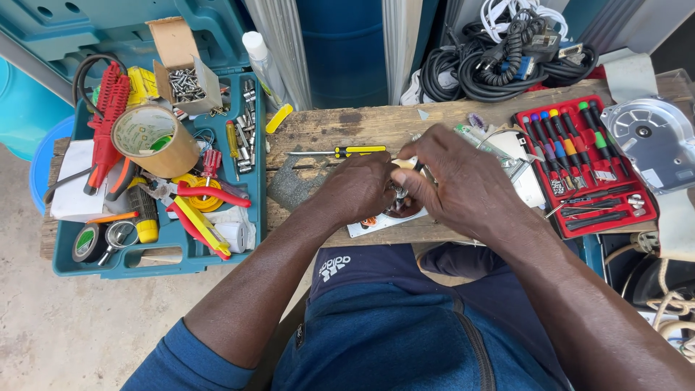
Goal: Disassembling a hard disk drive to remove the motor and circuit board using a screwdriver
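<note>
My left hand point(356, 190) and my right hand point(456, 181) meet over a small flat metal device point(376, 222) lying on a worn wooden board point(340, 130). Both hands pinch a small metal part point(400, 194) between their fingertips, above the device's round brown opening. The hands hide most of the device and the part. A yellow-and-black screwdriver point(347, 151) lies just beyond my left hand.
A teal toolbox point(156, 264) at left holds tape rolls, pliers, sockets and a cardboard box of screws point(187, 83). A red tray of precision screwdrivers point(579, 163) sits at right, beside a silver metal cover point(646, 141). Black cables point(499, 61) pile behind.
</note>
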